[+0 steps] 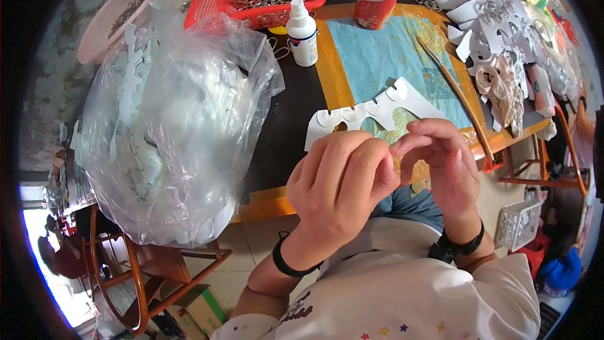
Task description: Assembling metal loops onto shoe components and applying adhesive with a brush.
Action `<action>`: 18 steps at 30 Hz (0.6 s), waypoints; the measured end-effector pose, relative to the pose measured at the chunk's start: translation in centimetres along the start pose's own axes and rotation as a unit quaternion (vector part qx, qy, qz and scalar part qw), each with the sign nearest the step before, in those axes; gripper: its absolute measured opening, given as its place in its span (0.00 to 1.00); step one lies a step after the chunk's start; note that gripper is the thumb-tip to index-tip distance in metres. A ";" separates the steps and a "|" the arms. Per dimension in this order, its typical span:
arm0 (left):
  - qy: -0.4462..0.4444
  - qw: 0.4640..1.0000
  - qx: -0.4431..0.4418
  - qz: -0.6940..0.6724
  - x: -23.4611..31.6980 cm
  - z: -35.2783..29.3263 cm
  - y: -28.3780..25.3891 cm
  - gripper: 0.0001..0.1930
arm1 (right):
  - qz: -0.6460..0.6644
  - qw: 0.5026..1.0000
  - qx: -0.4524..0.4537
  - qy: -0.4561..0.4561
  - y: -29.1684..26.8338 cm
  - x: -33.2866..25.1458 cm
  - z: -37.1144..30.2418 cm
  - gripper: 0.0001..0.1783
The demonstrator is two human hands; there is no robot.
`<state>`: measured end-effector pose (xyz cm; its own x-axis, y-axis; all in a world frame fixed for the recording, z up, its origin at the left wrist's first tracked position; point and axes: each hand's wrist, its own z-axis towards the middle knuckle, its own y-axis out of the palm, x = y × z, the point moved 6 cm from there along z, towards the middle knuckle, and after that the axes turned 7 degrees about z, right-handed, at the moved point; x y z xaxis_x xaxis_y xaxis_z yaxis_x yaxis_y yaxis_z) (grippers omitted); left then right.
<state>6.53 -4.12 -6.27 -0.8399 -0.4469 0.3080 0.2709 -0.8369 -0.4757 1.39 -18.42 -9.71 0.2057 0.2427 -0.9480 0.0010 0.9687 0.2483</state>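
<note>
My left hand [343, 186] is closed, its fingers curled towards the thumb. Whatever it may pinch is hidden or too small to name. Close against its fingertips is my right hand [443, 164], with bent fingers partly apart and nothing visible in them. Just beyond both hands, a white cut-out strip [368, 110] with a scalloped edge and several small slots or tabs lies over a blue sheet [352, 47]. The hands cover part of its near edge, so I cannot tell whether they touch it.
A clear plastic bag [182, 132] of white pieces bulges at left. Behind stand a red basket [211, 3] of metal rings, a white bottle [302, 38] and a red can [377, 0]. A stick [456, 85] and piled white pieces [491, 25] lie right. A pink basket [94, 34] sits far left.
</note>
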 end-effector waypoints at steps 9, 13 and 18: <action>-0.089 0.996 -0.003 -0.009 -1.1 -0.3 -0.4 0.07 | 0.010 0.994 0.108 -0.032 -1.5 -0.2 0.3 0.35; -0.103 0.991 -0.026 -0.079 -0.9 -0.2 0.0 0.11 | 0.102 0.988 0.119 0.003 -2.4 0.1 0.5 0.32; -0.102 0.989 -0.030 -0.102 -0.8 0.0 0.5 0.11 | 0.145 0.986 0.081 0.029 -1.8 0.6 0.6 0.32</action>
<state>7.34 -4.14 -6.75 -0.7603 -0.3299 0.5596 0.0711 -0.8985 -0.4331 2.09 -20.06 -10.60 0.1639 0.5150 -0.8414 0.1078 0.8385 0.5342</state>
